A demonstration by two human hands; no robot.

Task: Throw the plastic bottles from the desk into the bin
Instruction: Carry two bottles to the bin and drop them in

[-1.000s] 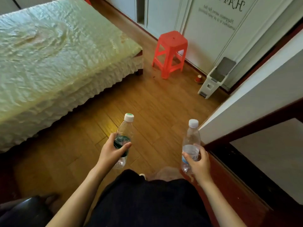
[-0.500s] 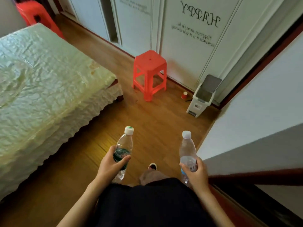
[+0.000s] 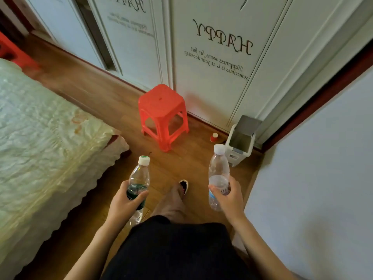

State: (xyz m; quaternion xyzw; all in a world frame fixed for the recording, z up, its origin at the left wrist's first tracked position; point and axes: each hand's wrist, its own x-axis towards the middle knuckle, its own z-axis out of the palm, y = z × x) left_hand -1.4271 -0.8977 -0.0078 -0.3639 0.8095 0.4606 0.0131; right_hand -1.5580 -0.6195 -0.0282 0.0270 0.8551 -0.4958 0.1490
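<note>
My left hand [image 3: 123,205] grips a clear plastic bottle with a dark green label [image 3: 139,178], held upright at its middle. My right hand [image 3: 229,196] holds a second clear bottle with a pale blue label [image 3: 218,170], also upright with a white cap. The white bin [image 3: 241,141] stands on the floor ahead to the right, in the corner by the wardrobe, its grey lid tipped up and its mouth open. The right bottle's cap appears just left of the bin.
A red plastic stool [image 3: 163,116] stands on the wooden floor left of the bin. A small red cup [image 3: 214,137] sits between them. The bed [image 3: 40,142] fills the left side, a white wall [image 3: 314,168] the right. My foot [image 3: 184,185] is forward.
I have walked closer to the bin; the stool and bin appear larger and nearer, and the desk is out of view. Both hands still hold their bottles the same way.
</note>
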